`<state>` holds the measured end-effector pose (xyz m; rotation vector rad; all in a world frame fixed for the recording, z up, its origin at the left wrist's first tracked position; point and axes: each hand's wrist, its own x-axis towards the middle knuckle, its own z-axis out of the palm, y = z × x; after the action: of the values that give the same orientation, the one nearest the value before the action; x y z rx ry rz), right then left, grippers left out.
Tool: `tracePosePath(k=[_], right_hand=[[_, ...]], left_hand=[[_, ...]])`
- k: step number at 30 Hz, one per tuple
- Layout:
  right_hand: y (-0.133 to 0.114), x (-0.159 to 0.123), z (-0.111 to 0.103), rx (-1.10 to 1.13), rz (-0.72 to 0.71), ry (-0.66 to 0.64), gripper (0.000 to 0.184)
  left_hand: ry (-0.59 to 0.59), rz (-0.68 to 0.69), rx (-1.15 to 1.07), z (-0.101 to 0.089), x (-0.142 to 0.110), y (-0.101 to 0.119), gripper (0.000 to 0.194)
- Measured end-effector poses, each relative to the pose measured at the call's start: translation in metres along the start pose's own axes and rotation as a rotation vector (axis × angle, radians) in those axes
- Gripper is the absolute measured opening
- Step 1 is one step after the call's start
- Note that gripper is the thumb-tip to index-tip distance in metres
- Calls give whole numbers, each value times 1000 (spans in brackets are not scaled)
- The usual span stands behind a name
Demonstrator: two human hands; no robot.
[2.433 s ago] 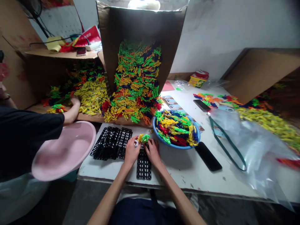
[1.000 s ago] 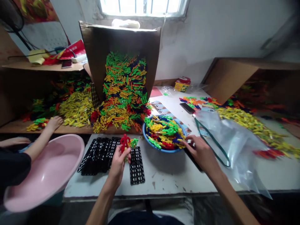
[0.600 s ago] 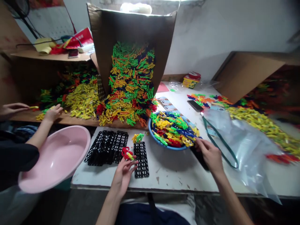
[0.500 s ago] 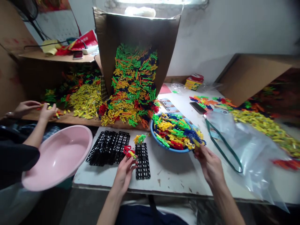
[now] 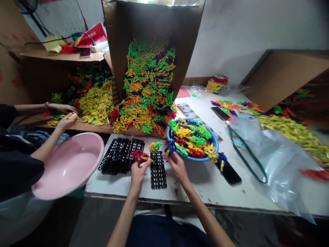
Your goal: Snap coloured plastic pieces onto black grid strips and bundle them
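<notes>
Head: black tray (image 5: 158,173) between hands (image 5: 138,174) (image 5: 178,167)

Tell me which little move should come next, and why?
Perhaps the left hand should bring its red-and-yellow plastic piece over the black perforated plastic tray between the hands, since yellow and green plastic pieces sit at its far end.

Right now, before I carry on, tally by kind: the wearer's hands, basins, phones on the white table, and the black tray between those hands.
Hands: 2, left hand with a red toy, right hand with a dark blue toy
Basins: 2, pink basin and blue basin
Phones: 2, near phone and far phone
Black tray: 1
Total: 7
</notes>
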<state>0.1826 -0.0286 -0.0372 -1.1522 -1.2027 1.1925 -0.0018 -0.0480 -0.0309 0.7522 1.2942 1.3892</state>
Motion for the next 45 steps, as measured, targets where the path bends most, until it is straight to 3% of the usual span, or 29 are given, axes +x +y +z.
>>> tracePosePath(k=[3,7,11,16,25,29,33,38,42,45], right_hand=[[20,27,-4,-157,-71,24,35],[42,46,0,-243,-98,-25,37],[57,56,1,-258,-67,-83,37],[58,62,-9,-300,-71,-87,36],[61,59,-20,-457,-222,-182,43],[64,55,-21,-510,-222,-195,37],[57,53,-22,-595,-266,-110,30],[44,51,-24,-611,-314,-269,22],[44,46,-24,-627,-280,-162,25],[48,43,-25,-586,-269,-171,22]], left_hand=[[24,226,269,3,13,-9,24],[30,370,465,10,20,-19,16],[-13,401,673,14,22,-23,21],[91,390,663,21,25,-22,19],[46,454,946,19,17,-23,9],[33,434,933,18,18,-24,9],[80,362,786,22,23,-27,13],[34,397,722,23,24,-24,13],[4,383,731,23,24,-18,10],[-8,379,771,24,22,-18,13]])
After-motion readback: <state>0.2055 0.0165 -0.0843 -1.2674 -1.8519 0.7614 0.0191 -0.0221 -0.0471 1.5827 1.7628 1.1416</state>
